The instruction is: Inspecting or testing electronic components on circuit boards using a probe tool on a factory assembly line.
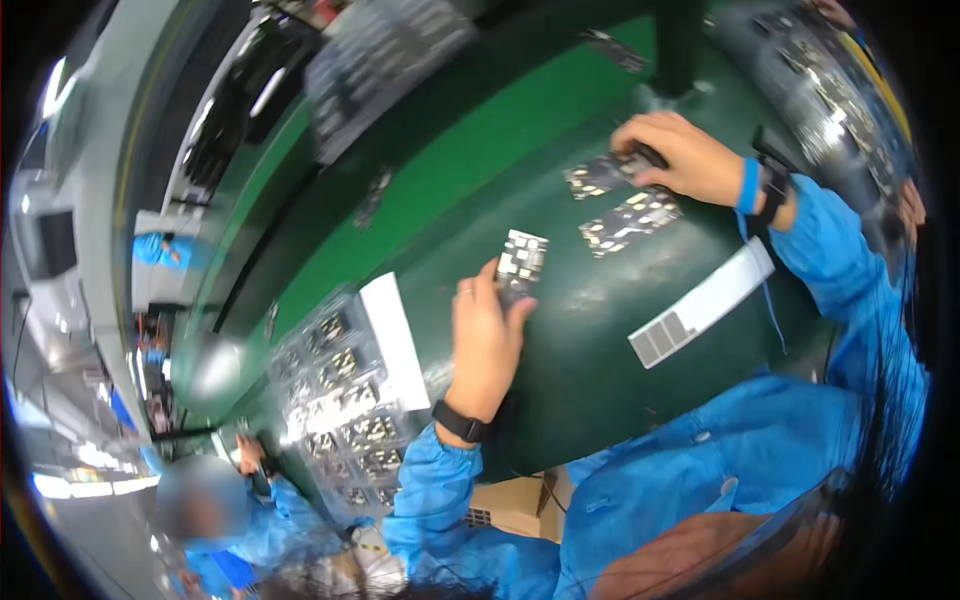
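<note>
Centre: left hand (pixel 487 325) pinches board (pixel 522 262); a slack hold could drop it. Upper right: right hand (pixel 680 150), grip unclear; dragging upper board (pixel 595 178) could scrape lower board (pixel 632 220).

Three boards (pixel 522 262), two white strips (pixel 393 340), three trays (pixel 358 318).
Counting the boards: one to the left, two to the right (pixel 628 224) at the surface (pixel 570 350). Strips: one left, one right (pixel 705 300). Trays: one near left, one blurred far tray (pixel 335 130), one far-right tray (pixel 790 130). Three dark pieces (pixel 374 198) lie farther off. Two black wristbands (pixel 461 425) and one blue wristband (pixel 750 187) show. Two co-workers (pixel 285 515) are on the left, one near, one far.
</note>
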`<state>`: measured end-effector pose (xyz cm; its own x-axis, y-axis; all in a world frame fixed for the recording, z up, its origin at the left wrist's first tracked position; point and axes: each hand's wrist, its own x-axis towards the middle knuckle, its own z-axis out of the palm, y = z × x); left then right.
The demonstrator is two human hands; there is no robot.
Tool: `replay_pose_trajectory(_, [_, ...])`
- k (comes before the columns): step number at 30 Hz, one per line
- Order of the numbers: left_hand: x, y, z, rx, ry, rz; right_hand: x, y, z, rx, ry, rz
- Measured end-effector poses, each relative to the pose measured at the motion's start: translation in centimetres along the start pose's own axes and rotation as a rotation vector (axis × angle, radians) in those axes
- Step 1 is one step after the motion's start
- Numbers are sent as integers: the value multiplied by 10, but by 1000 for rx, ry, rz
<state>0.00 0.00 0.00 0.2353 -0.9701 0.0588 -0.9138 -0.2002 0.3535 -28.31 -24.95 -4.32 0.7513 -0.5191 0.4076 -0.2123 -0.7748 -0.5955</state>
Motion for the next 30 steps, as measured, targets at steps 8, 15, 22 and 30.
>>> replay_pose_trajectory(8, [-24, -121, -88, -117, 361, 12, -51, 14, -51, 122, -65, 235])
replay_pose_trajectory(15, [-116, -323, -143, 537, 116, -756, -71, 20, -42, 164, -31, 339])
replay_pose_trajectory(22, [-180, -474, -125, 484, 420, -796, -31, -25, -43, 238, 71, 340])
replay_pose_trajectory(30, [0, -71, -71, -264, 296, 171, -76, -92, -38, 78, 6, 304])
